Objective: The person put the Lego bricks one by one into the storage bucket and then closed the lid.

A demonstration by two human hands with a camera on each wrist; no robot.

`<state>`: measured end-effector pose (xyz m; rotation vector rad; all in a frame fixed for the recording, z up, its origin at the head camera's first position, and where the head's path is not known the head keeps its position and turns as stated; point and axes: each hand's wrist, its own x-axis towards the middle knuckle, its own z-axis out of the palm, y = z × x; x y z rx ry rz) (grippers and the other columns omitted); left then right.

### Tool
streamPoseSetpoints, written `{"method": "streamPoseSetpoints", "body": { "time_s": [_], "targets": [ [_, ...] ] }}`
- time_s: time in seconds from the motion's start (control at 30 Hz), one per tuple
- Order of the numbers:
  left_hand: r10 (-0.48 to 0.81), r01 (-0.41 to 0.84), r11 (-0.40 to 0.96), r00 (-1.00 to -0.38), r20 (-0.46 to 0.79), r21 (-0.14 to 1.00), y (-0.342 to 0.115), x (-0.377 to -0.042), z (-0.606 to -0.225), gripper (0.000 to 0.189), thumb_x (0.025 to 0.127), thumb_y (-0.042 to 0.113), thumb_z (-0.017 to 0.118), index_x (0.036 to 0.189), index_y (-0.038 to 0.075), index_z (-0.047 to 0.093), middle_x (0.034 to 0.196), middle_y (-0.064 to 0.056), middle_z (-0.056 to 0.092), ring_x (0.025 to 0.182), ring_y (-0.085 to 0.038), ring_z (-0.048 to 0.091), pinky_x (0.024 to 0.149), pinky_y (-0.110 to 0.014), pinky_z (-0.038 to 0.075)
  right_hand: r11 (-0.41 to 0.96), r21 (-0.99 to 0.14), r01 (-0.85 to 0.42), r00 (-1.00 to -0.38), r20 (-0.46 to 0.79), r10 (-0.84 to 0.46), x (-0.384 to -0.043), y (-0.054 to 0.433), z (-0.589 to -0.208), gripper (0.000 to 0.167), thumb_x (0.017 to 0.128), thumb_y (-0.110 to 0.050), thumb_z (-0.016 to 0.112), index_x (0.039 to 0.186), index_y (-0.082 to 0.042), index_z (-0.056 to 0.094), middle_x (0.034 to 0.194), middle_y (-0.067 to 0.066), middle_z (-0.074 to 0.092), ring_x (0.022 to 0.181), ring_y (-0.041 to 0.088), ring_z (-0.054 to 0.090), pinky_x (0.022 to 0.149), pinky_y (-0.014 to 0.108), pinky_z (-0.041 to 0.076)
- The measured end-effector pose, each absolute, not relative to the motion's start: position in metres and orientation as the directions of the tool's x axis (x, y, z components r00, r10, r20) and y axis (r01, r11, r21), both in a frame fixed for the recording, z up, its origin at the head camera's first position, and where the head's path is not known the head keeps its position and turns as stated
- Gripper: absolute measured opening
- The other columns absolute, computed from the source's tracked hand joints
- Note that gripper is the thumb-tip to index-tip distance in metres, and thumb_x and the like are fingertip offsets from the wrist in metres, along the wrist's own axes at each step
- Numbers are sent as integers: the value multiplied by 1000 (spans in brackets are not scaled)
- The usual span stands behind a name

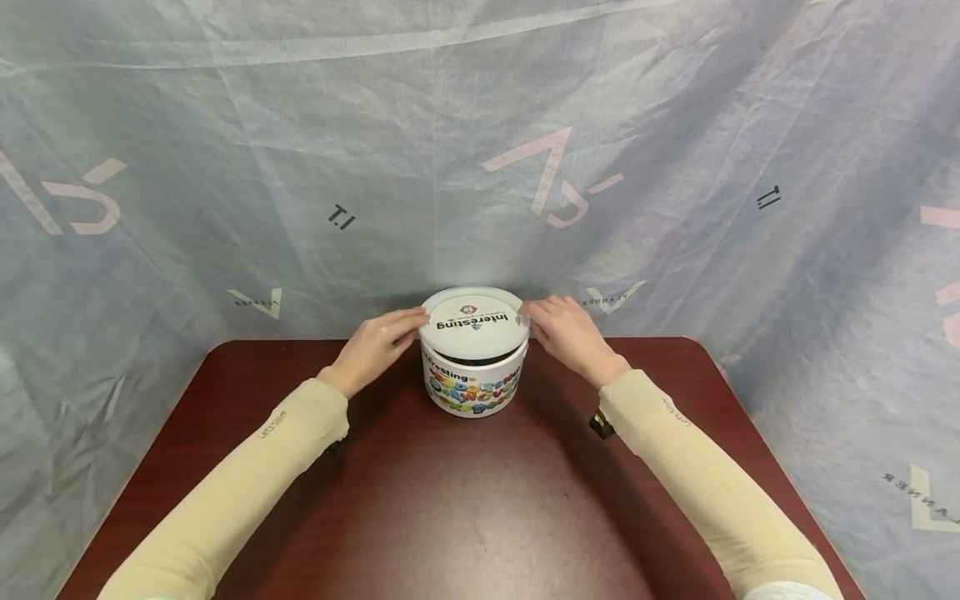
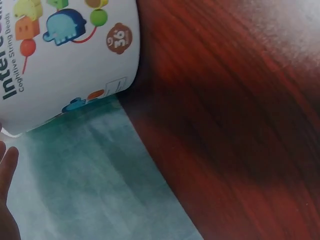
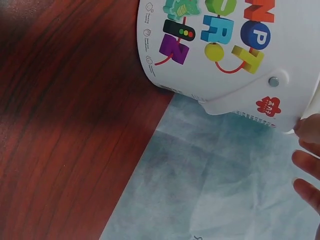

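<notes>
A white round bucket (image 1: 474, 390) printed with colourful letters and blocks stands at the table's far edge. Its white lid (image 1: 480, 340), marked "Interesting", sits tilted on top, with a dark gap under the front rim. My left hand (image 1: 377, 346) pinches the lid's left edge, and my right hand (image 1: 572, 335) pinches its right edge. From the left wrist, the printed bucket side (image 2: 75, 65) fills the upper left, with a few fingertips at the border. A handle joint (image 3: 273, 81) shows on the bucket in the right wrist view, near my fingers (image 3: 306, 162).
A dark red wooden table (image 1: 465, 500) lies under both forearms. Directly behind the bucket hangs a grey cloth (image 1: 420, 167) with printed letters, and it also runs along both sides of the table.
</notes>
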<state>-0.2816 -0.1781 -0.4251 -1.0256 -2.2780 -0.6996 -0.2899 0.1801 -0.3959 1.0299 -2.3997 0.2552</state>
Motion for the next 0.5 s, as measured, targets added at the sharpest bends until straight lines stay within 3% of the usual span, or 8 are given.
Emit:
{"method": "streamPoseSetpoints", "body": {
  "time_s": [0.3, 0.5],
  "targets": [
    [509, 780, 591, -558, 655, 205, -179, -278, -436, 37, 91, -7, 75, 127, 1, 74, 134, -16, 69, 121, -32, 68, 96, -46, 58, 679, 77, -730, -548, 527, -650, -286, 181, -400, 27, 90, 3, 76, 116, -6, 72, 116, 11, 74, 101, 32, 66, 79, 44, 49],
    [481, 769, 586, -583, 655, 255, -177, -275, -440, 39, 93, -8, 71, 131, 0, 71, 137, -16, 67, 124, -32, 67, 96, -46, 58, 689, 66, -722, -578, 491, -652, -283, 184, -404, 31, 92, 2, 74, 122, -5, 71, 121, 11, 73, 107, 33, 65, 82, 44, 49]
  ]
}}
